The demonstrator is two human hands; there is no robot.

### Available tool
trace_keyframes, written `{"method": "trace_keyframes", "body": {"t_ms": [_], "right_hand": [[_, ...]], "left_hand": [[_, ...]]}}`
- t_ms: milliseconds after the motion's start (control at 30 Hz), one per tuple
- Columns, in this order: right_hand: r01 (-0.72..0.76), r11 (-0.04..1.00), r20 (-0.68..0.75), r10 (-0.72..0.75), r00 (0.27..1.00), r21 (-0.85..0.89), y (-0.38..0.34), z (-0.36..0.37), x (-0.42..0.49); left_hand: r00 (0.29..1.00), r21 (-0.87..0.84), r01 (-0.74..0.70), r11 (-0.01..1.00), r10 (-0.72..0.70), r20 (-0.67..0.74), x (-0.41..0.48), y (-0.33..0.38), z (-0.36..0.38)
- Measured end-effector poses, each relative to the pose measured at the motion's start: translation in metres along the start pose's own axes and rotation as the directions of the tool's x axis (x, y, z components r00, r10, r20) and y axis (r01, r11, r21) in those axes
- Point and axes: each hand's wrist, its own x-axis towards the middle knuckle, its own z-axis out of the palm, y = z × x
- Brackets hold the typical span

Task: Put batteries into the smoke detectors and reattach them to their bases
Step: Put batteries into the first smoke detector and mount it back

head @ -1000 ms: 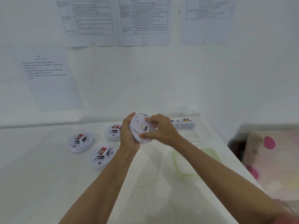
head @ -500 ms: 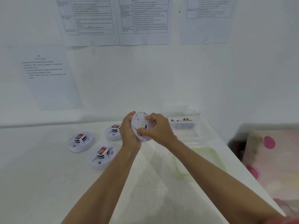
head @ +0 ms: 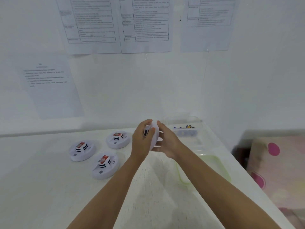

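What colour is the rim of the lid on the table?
The lid rim is light green, head view.

White detectors (head: 82,150) carry red labels (head: 80,144); green-rimmed lid (head: 220,164); pink-spotted cloth (head: 280,171).

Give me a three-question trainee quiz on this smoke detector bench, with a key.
1. True or false: the detector gripped by the left hand and right hand rests on the table.
2. How many other detectors lie on the table?
3. The clear battery box stands: A) left of both hands, B) behind and right of the hands, C) on the floor.
Key: 1 false; 2 three; 3 B.
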Motion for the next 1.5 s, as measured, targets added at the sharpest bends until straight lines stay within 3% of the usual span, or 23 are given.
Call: {"method": "trace_keyframes", "body": {"t_ms": [200,267,367,400,467,500,567,633,700,800,1133,1500], "right_hand": [[0.054,0.995,-0.106,-0.044,0.993,0.088,0.015,-0.010,-0.001],[0.066,0.992,-0.111,-0.054,0.992,0.108,0.017,-0.014,-0.002],[0.066,0.971,-0.110,-0.042,0.993,0.229,0.017,-0.018,-0.004],[0.062,0.964,-0.107,-0.036,0.994,0.257,0.017,-0.020,-0.005],[0.052,0.961,-0.091,-0.029,0.995,0.271,0.017,-0.024,-0.006],[0.046,0.963,-0.085,-0.024,0.996,0.266,0.017,-0.026,-0.006],[0.039,0.972,-0.087,-0.019,0.996,0.231,0.019,-0.028,-0.007],[0.035,0.979,-0.104,-0.014,0.994,0.201,0.022,-0.029,-0.006],[0.033,0.980,-0.110,-0.011,0.994,0.198,0.025,-0.030,-0.005],[0.032,0.987,-0.003,-0.032,0.999,0.156,0.030,-0.029,-0.008],[0.276,0.954,0.200,-0.250,0.947,-0.115,0.051,-0.009,-0.009],[0.245,0.950,0.154,-0.217,0.964,-0.195,0.059,0.002,-0.014]], "left_hand": [[0.987,-0.022,0.032,0.999,-0.028,0.160,0.000,-0.002,-0.005],[0.990,-0.026,0.046,0.999,-0.042,0.131,0.000,0.002,-0.006],[0.998,0.007,0.059,0.998,-0.059,-0.028,-0.001,0.007,-0.009],[0.992,-0.001,0.113,0.994,-0.113,-0.062,-0.001,0.007,-0.010],[0.928,-0.105,0.360,0.927,-0.368,-0.066,-0.001,0.006,-0.012],[0.866,-0.232,0.487,0.842,-0.499,0.007,-0.002,0.005,-0.014],[0.783,-0.422,0.613,0.668,-0.585,0.210,-0.006,0.004,-0.017],[0.769,-0.477,0.635,0.608,-0.553,0.319,-0.007,-0.005,-0.018],[0.773,-0.474,0.632,0.613,-0.547,0.323,-0.009,-0.010,-0.019],[0.798,-0.481,0.600,0.639,-0.516,0.311,-0.015,-0.016,-0.021],[0.848,-0.491,0.515,0.702,-0.333,0.413,-0.023,-0.028,-0.043],[0.851,-0.533,0.522,0.666,-0.363,0.379,-0.030,-0.045,-0.050]]}}
